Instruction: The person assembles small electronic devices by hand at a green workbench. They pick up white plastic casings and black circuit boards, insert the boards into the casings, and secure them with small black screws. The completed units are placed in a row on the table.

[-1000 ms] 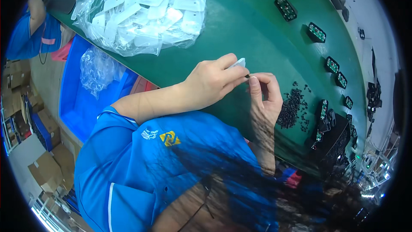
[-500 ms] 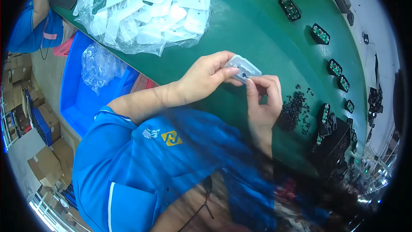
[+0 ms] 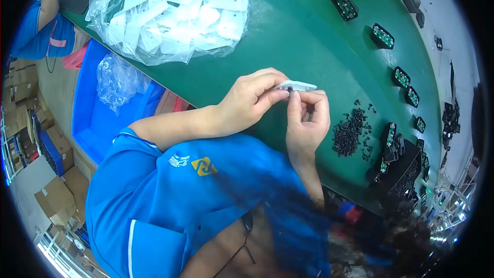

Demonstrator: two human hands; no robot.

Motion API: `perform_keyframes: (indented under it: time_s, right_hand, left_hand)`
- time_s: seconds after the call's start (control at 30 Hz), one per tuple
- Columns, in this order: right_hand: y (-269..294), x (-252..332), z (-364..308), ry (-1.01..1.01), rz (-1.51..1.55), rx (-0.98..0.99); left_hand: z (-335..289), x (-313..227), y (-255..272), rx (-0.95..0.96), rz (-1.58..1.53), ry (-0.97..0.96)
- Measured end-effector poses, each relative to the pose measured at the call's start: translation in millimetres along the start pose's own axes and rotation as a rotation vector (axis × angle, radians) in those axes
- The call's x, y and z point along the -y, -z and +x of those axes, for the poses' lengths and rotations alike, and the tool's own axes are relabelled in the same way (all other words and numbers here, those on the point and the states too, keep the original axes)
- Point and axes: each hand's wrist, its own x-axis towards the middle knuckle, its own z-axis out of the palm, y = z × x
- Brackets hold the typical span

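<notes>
My left hand [image 3: 252, 95] grips a pale translucent plastic cover [image 3: 302, 86] by its left end, thumb on the near side. The cover is tilted so that mostly its edge shows. My right hand [image 3: 309, 123] pinches at a small black part [image 3: 290, 89] against the cover, thumb and forefinger close together; the fingers partly hide it. Right of that hand lies a loose pile of small black parts [image 3: 351, 133] on the green table. At the upper left, a clear plastic bag [image 3: 193, 54] holds several similar pale covers [image 3: 226, 0].
Black housings with green circuit boards [image 3: 383, 37] stand in a row along the table's [image 3: 288, 31] right side. A black box [image 3: 406, 167] stands at the lower right. A blue bin [image 3: 95, 123] with crumpled plastic is beside the table, and another person's arm [image 3: 49, 7] shows at far left.
My left hand has tipped the cover from face-up to nearly edge-on and brought it slightly lower. My right hand has shifted a little left, still at the small black part.
</notes>
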Motion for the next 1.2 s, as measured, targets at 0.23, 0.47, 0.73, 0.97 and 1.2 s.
perform_keyframes:
  time_s: [0.23, 0.47, 0.73, 0.97, 1.2]
  right_hand:
    - [2.7, -9.8, 4.9, 0.177, -0.206, 0.092]
    - [19.8, 3.3, 6.6, -0.007, -0.107, 0.026]
    - [19.9, -9.9, 5.3, 0.083, -0.026, -0.158]
    - [5.9, -1.0, -0.1, 0.225, -0.258, 0.005]
    - [9.9, -0.2, -1.9, 0.205, -0.251, -0.033]
  left_hand:
    - [3.3, 8.7, 2.1, 0.016, -0.251, 0.205]
    - [4.2, 0.0, 11.0, 0.087, -0.389, 0.369]
    - [8.5, 1.9, 7.1, 0.093, -0.444, 0.392]
    - [5.0, 7.3, 1.8, 0.000, -0.558, 0.337]
    - [8.9, 7.7, -3.9, 0.026, -0.593, 0.323]
